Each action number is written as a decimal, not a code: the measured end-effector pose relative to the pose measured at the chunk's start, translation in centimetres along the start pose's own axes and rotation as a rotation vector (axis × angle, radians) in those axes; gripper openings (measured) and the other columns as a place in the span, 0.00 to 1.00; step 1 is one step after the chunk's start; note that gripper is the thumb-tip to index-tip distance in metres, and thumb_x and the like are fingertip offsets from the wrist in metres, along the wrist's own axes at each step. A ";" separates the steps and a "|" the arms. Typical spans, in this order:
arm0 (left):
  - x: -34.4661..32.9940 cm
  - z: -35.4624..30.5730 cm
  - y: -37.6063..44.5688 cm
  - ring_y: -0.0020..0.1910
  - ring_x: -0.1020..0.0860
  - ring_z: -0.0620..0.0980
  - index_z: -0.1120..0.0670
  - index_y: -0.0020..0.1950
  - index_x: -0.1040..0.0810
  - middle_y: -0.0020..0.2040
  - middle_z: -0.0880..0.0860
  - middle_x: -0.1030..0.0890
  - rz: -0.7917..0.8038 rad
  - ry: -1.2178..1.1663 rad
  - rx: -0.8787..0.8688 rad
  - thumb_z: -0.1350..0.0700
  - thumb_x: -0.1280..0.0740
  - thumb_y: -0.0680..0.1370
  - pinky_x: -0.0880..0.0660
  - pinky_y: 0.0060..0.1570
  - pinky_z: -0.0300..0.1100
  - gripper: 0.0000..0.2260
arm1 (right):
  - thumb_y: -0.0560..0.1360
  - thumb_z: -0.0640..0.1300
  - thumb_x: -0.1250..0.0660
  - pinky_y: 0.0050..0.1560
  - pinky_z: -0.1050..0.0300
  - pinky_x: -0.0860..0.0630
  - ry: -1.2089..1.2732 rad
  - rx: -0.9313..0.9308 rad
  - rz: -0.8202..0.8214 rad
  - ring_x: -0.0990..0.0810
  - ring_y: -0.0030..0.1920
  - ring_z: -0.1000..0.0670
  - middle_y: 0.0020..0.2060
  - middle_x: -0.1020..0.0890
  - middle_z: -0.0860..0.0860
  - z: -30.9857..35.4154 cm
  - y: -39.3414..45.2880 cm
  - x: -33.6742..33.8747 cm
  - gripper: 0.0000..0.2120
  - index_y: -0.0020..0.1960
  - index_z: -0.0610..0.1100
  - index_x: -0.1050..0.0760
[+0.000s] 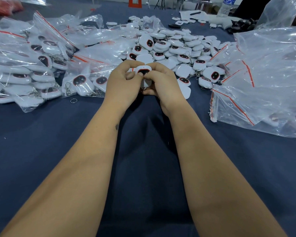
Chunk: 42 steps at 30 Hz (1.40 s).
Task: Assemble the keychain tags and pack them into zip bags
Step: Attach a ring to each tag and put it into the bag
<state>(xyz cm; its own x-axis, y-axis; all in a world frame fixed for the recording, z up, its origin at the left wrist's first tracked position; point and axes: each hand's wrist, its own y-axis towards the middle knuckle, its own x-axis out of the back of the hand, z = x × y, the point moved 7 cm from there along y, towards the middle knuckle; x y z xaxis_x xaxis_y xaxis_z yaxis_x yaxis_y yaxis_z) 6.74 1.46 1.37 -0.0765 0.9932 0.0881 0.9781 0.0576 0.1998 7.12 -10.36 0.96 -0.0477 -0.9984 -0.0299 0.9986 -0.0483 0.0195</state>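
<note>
One dark blue cloth (41, 151) covers the whole table, creased between the forearms. At ten o'clock lie filled zip bags (24, 65) with red seal strips, each packed with white tags. At twelve to one o'clock sits a loose heap of tags (174, 47), white with dark oval faces ringed in red, many with metal clips. At three o'clock sprawl clear bags (263, 79), mostly slack. A single metal ring (73, 100) lies on the cloth at about ten o'clock from the hands, just in front of the filled bags. Far back, at one o'clock, stands a water bottle (226, 6), and a red frame-like object (135, 2) shows at twelve o'clock.

Both forearms reach straight forward and meet at the centre. The left hand (121, 84) and the right hand (161, 82) are curled around one tag (143, 74), thumbs pressing together on its near face while the forefingers arch over its top.

The tag is held above the cloth, just in front of the loose heap. Its dark oval face is turned toward the camera, and its long axis runs from twelve to six o'clock, the lower end hidden between the fingers.
</note>
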 end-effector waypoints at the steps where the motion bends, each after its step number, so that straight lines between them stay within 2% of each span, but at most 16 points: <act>1: 0.0 0.0 0.0 0.34 0.21 0.38 0.44 0.50 0.20 0.39 0.45 0.17 -0.007 0.003 0.002 0.62 0.37 0.79 0.27 0.33 0.31 0.12 | 0.75 0.33 0.40 0.36 0.59 0.22 0.001 -0.001 0.002 0.20 0.36 0.51 0.46 0.19 0.42 0.0 0.0 0.0 0.10 0.47 0.43 0.23; 4: 0.1 0.0 0.1 0.36 0.20 0.41 0.46 0.52 0.20 0.41 0.48 0.17 -0.014 0.007 0.017 0.62 0.38 0.79 0.25 0.35 0.32 0.12 | 0.76 0.34 0.38 0.42 0.55 0.20 -0.023 -0.001 -0.004 0.19 0.39 0.49 0.46 0.18 0.42 -0.2 0.1 0.0 0.08 0.49 0.42 0.22; 6: -0.1 0.2 0.0 0.42 0.18 0.47 0.47 0.56 0.20 0.46 0.53 0.16 -0.011 -0.009 0.030 0.61 0.38 0.78 0.20 0.44 0.40 0.13 | 0.77 0.36 0.38 0.45 0.52 0.20 -0.039 0.005 -0.021 0.19 0.42 0.49 0.46 0.18 0.42 -0.2 0.2 0.0 0.07 0.49 0.42 0.22; 7: -0.1 0.2 -0.1 0.42 0.19 0.47 0.46 0.56 0.20 0.47 0.55 0.16 -0.017 -0.013 0.027 0.60 0.38 0.78 0.20 0.46 0.44 0.13 | 0.77 0.37 0.37 0.44 0.52 0.19 -0.037 0.014 -0.032 0.19 0.42 0.49 0.47 0.17 0.43 -0.2 0.2 0.0 0.06 0.50 0.42 0.22; 9: 0.2 0.0 -0.2 0.39 0.22 0.45 0.45 0.56 0.20 0.47 0.54 0.16 -0.063 0.009 -0.007 0.59 0.38 0.77 0.21 0.45 0.45 0.13 | 0.77 0.39 0.36 0.42 0.51 0.19 -0.016 0.035 -0.060 0.19 0.39 0.49 0.44 0.18 0.44 0.0 0.2 0.1 0.04 0.49 0.42 0.23; 12: 1.2 -0.8 -0.3 0.41 0.23 0.38 0.44 0.51 0.21 0.46 0.42 0.18 -0.195 0.252 -0.105 0.57 0.38 0.76 0.27 0.42 0.36 0.10 | 0.76 0.38 0.36 0.32 0.55 0.24 0.063 0.020 -0.095 0.23 0.30 0.49 0.33 0.21 0.48 0.1 0.2 0.4 0.05 0.42 0.43 0.26; 13: 1.4 -0.9 -0.3 0.45 0.22 0.40 0.44 0.52 0.21 0.48 0.42 0.19 -0.220 0.372 -0.127 0.57 0.37 0.76 0.28 0.44 0.38 0.09 | 0.76 0.37 0.37 0.29 0.57 0.26 0.090 0.000 -0.105 0.24 0.27 0.49 0.32 0.21 0.46 0.0 0.2 0.5 0.06 0.40 0.43 0.28; 15: 1.4 -0.8 -0.2 0.56 0.24 0.49 0.48 0.57 0.22 0.57 0.48 0.21 -0.230 0.608 -0.160 0.56 0.36 0.76 0.32 0.46 0.41 0.11 | 0.76 0.37 0.39 0.28 0.58 0.28 0.129 -0.032 -0.121 0.24 0.25 0.49 0.32 0.22 0.44 -0.1 0.3 0.7 0.07 0.39 0.42 0.29; 18: 1.0 -0.6 0.0 0.63 0.30 0.58 0.53 0.64 0.26 0.62 0.56 0.27 -0.192 0.801 -0.175 0.56 0.33 0.76 0.35 0.49 0.44 0.17 | 0.76 0.35 0.38 0.35 0.54 0.25 0.176 -0.022 -0.118 0.22 0.29 0.47 0.36 0.22 0.44 -0.1 0.3 0.6 0.06 0.40 0.42 0.29; 22: 0.7 -0.4 0.1 0.59 0.27 0.61 0.56 0.64 0.26 0.59 0.60 0.24 -0.127 0.892 -0.196 0.63 0.35 0.75 0.35 0.48 0.47 0.17 | 0.77 0.34 0.38 0.47 0.45 0.20 0.197 0.050 -0.065 0.21 0.42 0.45 0.44 0.21 0.42 0.3 0.5 -0.1 0.05 0.44 0.42 0.27; 25: 1.0 -0.8 -0.1 0.55 0.25 0.60 0.56 0.61 0.25 0.57 0.58 0.21 -0.157 0.800 -0.205 0.62 0.36 0.76 0.33 0.47 0.46 0.14 | 0.78 0.33 0.38 0.57 0.41 0.22 0.188 0.097 -0.010 0.21 0.48 0.43 0.45 0.21 0.42 0.6 0.4 -0.9 0.06 0.46 0.43 0.27; 30: 2.1 -1.3 -0.4 0.50 0.22 0.52 0.52 0.56 0.23 0.50 0.49 0.20 -0.258 0.515 -0.146 0.61 0.38 0.76 0.26 0.50 0.46 0.11 | 0.80 0.31 0.40 0.60 0.50 0.23 0.369 0.143 0.082 0.22 0.52 0.45 0.47 0.21 0.43 1.1 0.1 -1.5 0.08 0.50 0.42 0.27; 33: 2.1 -1.3 -0.5 0.46 0.23 0.47 0.50 0.55 0.23 0.47 0.45 0.22 -0.280 0.428 -0.136 0.60 0.37 0.76 0.26 0.49 0.43 0.10 | 0.81 0.32 0.41 0.66 0.48 0.26 0.510 0.123 0.103 0.23 0.54 0.44 0.50 0.23 0.42 1.2 -0.1 -1.6 0.08 0.52 0.43 0.28; 35: 2.1 -1.4 -0.5 0.41 0.24 0.42 0.50 0.54 0.23 0.44 0.43 0.22 -0.297 0.346 -0.149 0.60 0.36 0.76 0.25 0.46 0.40 0.09 | 0.81 0.32 0.41 0.66 0.48 0.26 0.530 0.105 0.098 0.22 0.51 0.47 0.50 0.24 0.42 1.0 0.0 -1.6 0.09 0.52 0.44 0.28; 39: 2.3 -1.9 -0.7 0.36 0.26 0.38 0.51 0.51 0.22 0.42 0.41 0.22 -0.342 0.235 -0.193 0.63 0.37 0.73 0.23 0.47 0.41 0.11 | 0.81 0.33 0.40 0.60 0.52 0.23 0.401 0.070 0.055 0.19 0.46 0.49 0.45 0.21 0.44 0.4 0.0 -1.7 0.07 0.52 0.42 0.27; 42: 2.6 -2.3 -0.9 0.37 0.26 0.37 0.50 0.49 0.22 0.42 0.41 0.22 -0.373 0.195 -0.225 0.63 0.38 0.73 0.25 0.46 0.36 0.11 | 0.81 0.37 0.38 0.62 0.46 0.23 0.179 0.062 -0.013 0.21 0.49 0.46 0.43 0.20 0.45 0.0 0.1 -1.3 0.03 0.53 0.42 0.27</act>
<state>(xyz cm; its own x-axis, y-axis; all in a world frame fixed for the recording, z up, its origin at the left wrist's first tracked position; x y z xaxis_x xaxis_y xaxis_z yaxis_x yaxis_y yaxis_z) 5.23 3.74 3.66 -0.4708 0.8699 0.1472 0.8121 0.3621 0.4576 7.28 -9.08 0.98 -0.0504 -0.9770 -0.2074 0.9946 -0.0681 0.0789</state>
